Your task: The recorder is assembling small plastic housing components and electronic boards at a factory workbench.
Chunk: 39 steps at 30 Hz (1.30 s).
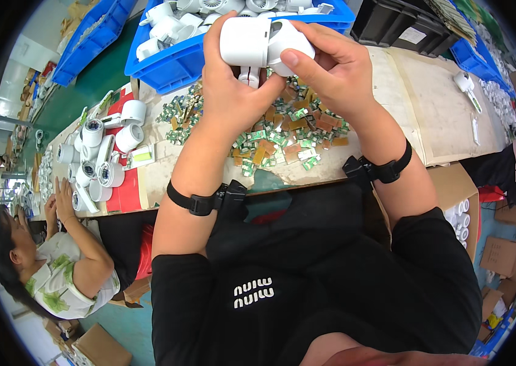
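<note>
My left hand point(229, 91) is closed round the left end of a white plastic fan housing point(244, 44), a short cylinder joined to a rounded piece with an opening. On that rounded piece my right hand point(344, 72) grips from the right, its thumb pressed against the near side. Both hands hold the housing above the bench. A narrow white stem point(249, 75) shows below it, partly hidden by my left hand. Under my hands lies a spread pile of small green and brown circuit boards point(294, 137).
A blue bin point(172, 68) heaped with white fan parts stands behind my hands. Assembled white fans point(96, 152) cluster at left, near a seated co-worker point(66, 262). At right are a black crate point(395, 27), a white handled part point(467, 88) and a carton point(453, 183) of white cylinders.
</note>
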Each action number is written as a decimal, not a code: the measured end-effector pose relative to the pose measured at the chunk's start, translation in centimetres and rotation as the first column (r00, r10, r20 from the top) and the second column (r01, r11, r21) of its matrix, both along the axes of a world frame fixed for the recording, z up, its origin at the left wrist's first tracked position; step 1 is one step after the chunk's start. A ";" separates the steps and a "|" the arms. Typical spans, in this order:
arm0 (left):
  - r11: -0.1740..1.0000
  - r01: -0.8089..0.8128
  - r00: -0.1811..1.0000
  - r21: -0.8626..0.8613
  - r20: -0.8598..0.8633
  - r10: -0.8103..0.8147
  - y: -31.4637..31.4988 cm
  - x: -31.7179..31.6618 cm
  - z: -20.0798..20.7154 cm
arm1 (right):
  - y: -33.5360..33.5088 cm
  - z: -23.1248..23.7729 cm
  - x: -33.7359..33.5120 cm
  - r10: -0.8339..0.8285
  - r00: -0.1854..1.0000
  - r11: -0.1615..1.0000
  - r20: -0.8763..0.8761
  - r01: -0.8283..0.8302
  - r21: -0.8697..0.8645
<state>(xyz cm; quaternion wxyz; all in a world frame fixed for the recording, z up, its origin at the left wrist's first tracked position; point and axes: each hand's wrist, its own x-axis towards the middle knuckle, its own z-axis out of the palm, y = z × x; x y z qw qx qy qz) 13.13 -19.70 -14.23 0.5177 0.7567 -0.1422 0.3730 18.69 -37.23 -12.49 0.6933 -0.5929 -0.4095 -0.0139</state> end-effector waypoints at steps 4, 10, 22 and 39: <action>0.999 -0.007 0.999 0.034 0.036 0.005 -0.2 -0.3 0.2 | 0.7 -0.2 -0.6 0.056 0.995 0.992 -0.086 -0.046 0.115; 1.000 0.005 1.000 0.022 0.005 -0.005 -0.1 -0.8 1.0 | 0.8 -0.2 -0.8 0.036 0.998 0.995 -0.055 -0.030 0.094; 0.996 -0.078 0.992 0.038 -0.099 0.082 -0.2 -1.2 0.8 | 0.4 -0.1 -0.5 0.002 1.000 1.000 -0.025 -0.002 0.010; 0.999 -0.001 0.971 0.041 -0.238 0.011 -0.2 -1.7 2.7 | 0.3 0.1 -0.4 -0.068 0.978 0.992 -0.195 0.044 -0.121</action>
